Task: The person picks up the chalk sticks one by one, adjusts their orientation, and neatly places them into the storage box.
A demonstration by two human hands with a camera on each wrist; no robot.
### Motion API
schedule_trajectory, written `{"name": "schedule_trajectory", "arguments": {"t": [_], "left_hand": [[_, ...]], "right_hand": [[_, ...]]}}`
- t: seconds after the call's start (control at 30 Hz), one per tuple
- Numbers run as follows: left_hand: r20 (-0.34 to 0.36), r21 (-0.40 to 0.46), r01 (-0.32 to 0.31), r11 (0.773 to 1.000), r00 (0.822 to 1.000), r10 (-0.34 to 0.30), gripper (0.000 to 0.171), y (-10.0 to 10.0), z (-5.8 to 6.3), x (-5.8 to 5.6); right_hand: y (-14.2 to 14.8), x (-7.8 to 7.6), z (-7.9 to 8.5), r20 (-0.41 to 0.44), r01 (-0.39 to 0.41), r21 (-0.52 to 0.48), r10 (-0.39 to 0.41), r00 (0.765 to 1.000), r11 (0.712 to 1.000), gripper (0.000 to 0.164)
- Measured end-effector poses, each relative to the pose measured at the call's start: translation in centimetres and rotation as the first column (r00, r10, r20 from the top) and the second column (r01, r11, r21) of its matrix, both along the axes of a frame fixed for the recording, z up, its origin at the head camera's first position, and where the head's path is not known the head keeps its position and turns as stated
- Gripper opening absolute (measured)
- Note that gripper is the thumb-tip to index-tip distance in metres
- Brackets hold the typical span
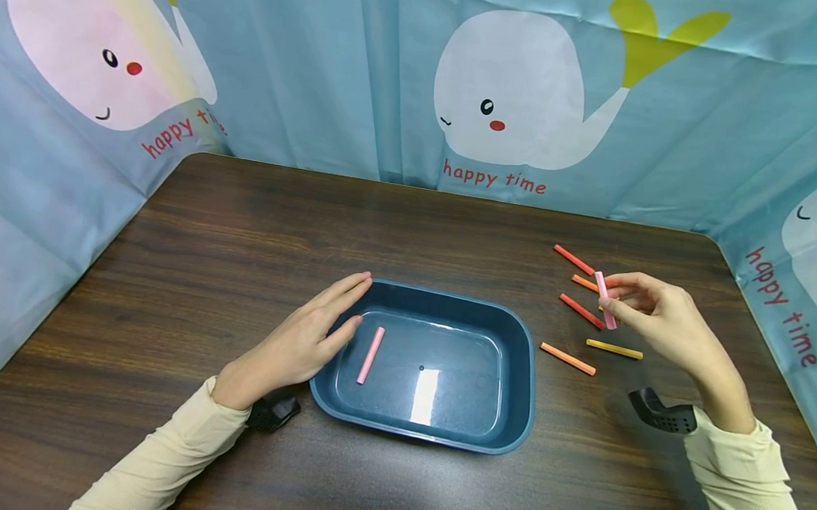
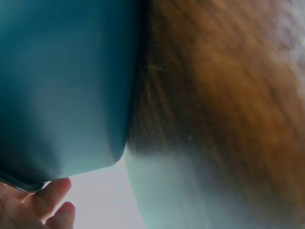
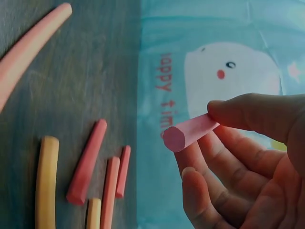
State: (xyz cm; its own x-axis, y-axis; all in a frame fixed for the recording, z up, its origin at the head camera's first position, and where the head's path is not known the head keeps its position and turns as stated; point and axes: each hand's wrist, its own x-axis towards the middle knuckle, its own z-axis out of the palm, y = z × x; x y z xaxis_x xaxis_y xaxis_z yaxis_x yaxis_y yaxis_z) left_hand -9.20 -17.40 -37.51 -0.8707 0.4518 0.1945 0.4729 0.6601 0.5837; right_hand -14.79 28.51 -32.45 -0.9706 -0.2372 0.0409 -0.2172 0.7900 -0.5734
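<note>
In the head view a dark blue plastic bin (image 1: 512, 394) sits on the table, a pink chalk stick (image 1: 370, 356) lying on its floor near the left side. My left hand (image 1: 304, 334) holds the bin's left side at the far corner. From the left wrist view, fingertips (image 2: 59, 188) show at the outside of the bin's rim. To the right, my right hand (image 1: 659, 316) pinches another pink chalk stick (image 1: 606, 301) between thumb and fingers, above the table. The right wrist view shows the end of this held chalk stick (image 3: 175, 138) facing the camera.
Right of the bin lie loose chalk sticks: a red one (image 1: 573, 259), a second red one (image 1: 581, 311), an orange one (image 1: 568, 359) and a yellow one (image 1: 615, 348), with others partly behind the right hand. A blue curtain (image 1: 401, 82) borders the wooden table (image 1: 281, 220).
</note>
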Motion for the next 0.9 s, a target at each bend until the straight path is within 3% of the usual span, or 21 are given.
{"name": "schedule_trajectory", "arguments": {"t": [0.5, 0.9], "left_hand": [[0.001, -0.002, -0.003, 1.000, 1.000, 0.003, 0.056, 0.0, 0.1, 0.1], [0.003, -0.005, -0.002, 1.000, 1.000, 0.002, 0.056, 0.1, 0.1, 0.0]], "right_hand": [[-1.8, 0.8, 0.3, 0.002, -0.022, -0.003, 0.022, 1.000, 1.000, 0.029], [-4.2, 1.5, 0.2, -0.005, -0.078, -0.075, 0.078, 0.997, 0.994, 0.029]]}}
